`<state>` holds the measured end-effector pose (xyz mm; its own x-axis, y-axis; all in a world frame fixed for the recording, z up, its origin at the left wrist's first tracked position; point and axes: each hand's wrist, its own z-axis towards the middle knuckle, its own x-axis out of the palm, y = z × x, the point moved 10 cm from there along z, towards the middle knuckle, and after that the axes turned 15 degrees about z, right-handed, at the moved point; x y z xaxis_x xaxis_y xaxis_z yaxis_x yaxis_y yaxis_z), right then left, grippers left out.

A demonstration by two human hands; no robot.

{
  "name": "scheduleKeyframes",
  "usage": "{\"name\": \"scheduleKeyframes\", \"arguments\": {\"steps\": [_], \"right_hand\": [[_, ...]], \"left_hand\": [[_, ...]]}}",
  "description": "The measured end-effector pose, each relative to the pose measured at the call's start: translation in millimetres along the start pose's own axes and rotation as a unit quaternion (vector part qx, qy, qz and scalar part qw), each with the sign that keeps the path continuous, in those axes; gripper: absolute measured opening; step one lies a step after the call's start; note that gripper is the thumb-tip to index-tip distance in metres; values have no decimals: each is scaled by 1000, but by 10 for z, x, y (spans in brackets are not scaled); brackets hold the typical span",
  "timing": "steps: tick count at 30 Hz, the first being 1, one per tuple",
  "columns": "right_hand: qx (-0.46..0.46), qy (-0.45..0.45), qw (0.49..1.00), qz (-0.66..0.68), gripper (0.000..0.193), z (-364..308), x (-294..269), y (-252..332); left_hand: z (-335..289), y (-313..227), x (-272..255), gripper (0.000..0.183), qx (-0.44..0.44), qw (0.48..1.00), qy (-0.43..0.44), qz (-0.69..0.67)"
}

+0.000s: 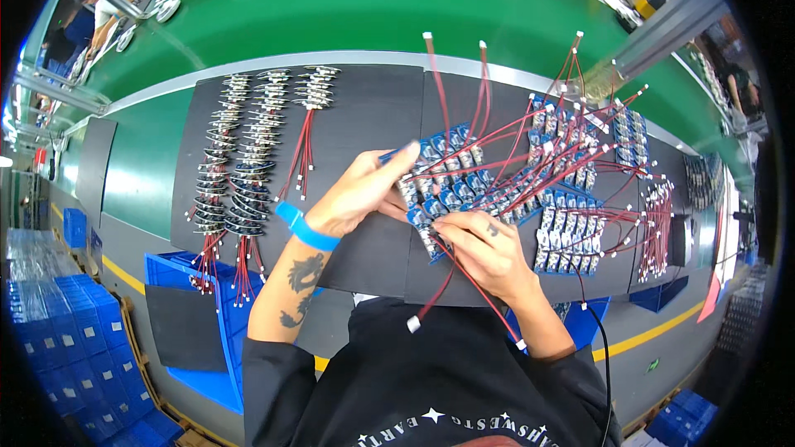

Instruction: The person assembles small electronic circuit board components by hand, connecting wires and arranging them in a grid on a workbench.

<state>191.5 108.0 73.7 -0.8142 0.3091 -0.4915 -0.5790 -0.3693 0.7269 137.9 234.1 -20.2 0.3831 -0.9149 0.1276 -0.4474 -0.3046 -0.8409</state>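
Note:
A panel of small blue circuit boards (451, 172) with red and dark wires is raised over the black mat, tilted. My left hand (364, 190) grips its left side, the thumb on top and the other fingers partly hidden below. My right hand (484, 250) has its fingers closed at the panel's near edge, pinching one of the boards there; the fingertips are partly covered. From this spot two wires with white connectors (415, 324) hang toward me. More wires fan out from the panel to the right and away.
More blue board panels (570, 240) lie on the black mat (364, 99) to the right, beside a bundle of wires (657, 228). Round-edged boards (248, 157) stand in rows at left. Beyond runs a green conveyor belt (331, 12). A blue bin (195, 323) stands below at left.

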Motion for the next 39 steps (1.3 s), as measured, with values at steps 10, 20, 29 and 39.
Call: {"name": "scheduleKeyframes", "arguments": {"steps": [10,20,29,39], "right_hand": [[192,-99,954,-208,47,-479,-313,-282],[267,-269,908,179,25,-633,-301,-697],[370,-89,830,407,38,-254,449,-656],[467,-356,508,630,50,-332,764,-1032]], "left_hand": [[-698,254,-314,29,103,955,-236,-149],[-1005,199,-94,39,187,927,-277,-167],[-866,514,-13,42,119,928,-257,-240],[-786,838,-50,47,8,934,-249,-256]]}}
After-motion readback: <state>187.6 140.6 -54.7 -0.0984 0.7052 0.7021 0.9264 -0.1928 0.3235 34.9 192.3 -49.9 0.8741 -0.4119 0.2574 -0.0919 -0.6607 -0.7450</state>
